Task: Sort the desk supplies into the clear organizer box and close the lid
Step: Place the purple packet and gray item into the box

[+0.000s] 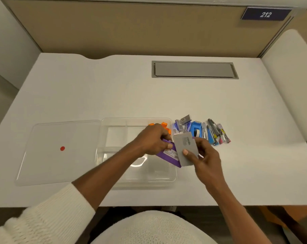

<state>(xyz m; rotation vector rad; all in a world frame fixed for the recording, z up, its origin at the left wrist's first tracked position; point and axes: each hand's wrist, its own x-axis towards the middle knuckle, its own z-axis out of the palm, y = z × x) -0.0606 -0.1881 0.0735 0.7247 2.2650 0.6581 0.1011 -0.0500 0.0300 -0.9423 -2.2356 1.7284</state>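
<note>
Two flat packs are held above the clear organizer box's (114, 138) right edge: a purple pack (168, 155) gripped by the left hand (151, 140), a grey pack (185, 149) pinched by the right hand (204, 158).

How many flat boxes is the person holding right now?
2. A purple box is in the left hand, over the clear organizer. A grey box is in the right hand, overlapping the purple one's right edge.
</note>
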